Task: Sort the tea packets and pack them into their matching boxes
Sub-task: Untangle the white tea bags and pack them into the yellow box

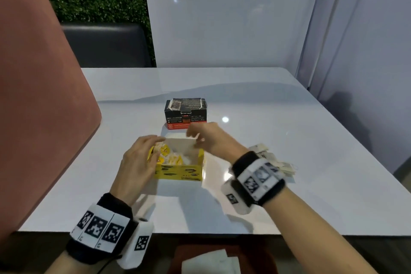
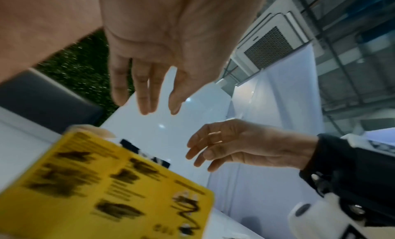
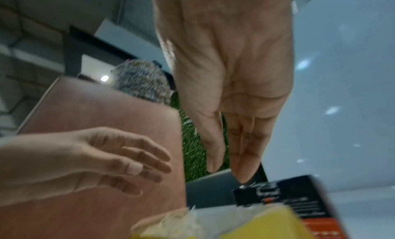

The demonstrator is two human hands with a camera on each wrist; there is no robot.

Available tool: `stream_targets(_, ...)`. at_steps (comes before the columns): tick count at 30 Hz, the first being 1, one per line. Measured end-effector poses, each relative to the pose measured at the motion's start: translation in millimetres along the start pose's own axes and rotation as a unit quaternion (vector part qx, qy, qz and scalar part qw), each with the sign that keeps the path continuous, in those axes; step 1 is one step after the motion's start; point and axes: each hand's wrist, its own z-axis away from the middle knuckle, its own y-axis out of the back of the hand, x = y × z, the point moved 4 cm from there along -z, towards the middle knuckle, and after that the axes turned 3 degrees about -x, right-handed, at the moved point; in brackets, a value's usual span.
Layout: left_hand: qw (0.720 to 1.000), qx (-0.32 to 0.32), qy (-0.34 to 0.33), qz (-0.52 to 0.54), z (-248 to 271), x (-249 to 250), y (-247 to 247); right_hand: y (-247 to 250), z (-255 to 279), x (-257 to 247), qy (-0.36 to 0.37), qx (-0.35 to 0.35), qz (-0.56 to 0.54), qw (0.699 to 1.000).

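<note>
We see a yellow tea box (image 1: 180,172) standing open on the white table (image 1: 289,140), close to the near edge. Its front wall carries black scribbled marks and small black print. Its pale lid flap (image 1: 181,143) stands up at the far side. Inside the box lie yellow tea packets (image 1: 165,155), piled loosely, with something white at the right side that we cannot identify.

Just behind it stands a black tea box (image 1: 185,113) with an orange-red band along the bottom. Its top looks closed, with pale tape at the corners, so we cannot see its content.

The left hand (image 1: 139,162) is at the left side of the yellow box, with the fingers stretched over the left rim; in the left wrist view the fingers (image 2: 145,90) are straight and apart and hold nothing. The right hand (image 1: 211,138) is above the far right corner of the box, near the flap, with fingers loosely bent; we cannot tell whether they touch it.

To the right, partly hidden behind the right wrist, lies a heap of pale tea packets (image 1: 278,160) on the table.
</note>
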Motion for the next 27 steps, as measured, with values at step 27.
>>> stream_targets(27,0.922,-0.344,-0.004,-0.177,-51,117,-156,15,137,108,-0.219,-0.090,0.209,0.949)
